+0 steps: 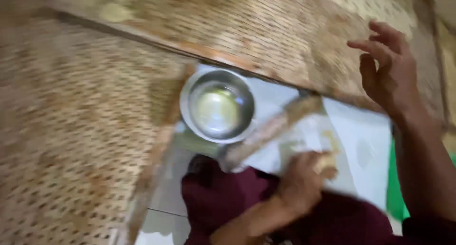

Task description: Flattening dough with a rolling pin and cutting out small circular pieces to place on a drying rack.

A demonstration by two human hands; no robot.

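while my left hand point(299, 181) presses closed on a pale, soft lump of dough point(327, 160) on the white bench point(370, 155), just right of a steel bowl point(217, 106), my right hand point(389, 67) hovers open-fingered, empty. dough looks light, sticky; best scooped from underneath.

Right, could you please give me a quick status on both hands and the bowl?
Left hand gripping pale dough lump, blurred. Right hand open, raised over woven bamboo tray. Round steel bowl upright, untouched. Rolling pin beside it.

Pale dough lump point(327, 160), blurred, on the white sheet point(365, 145).
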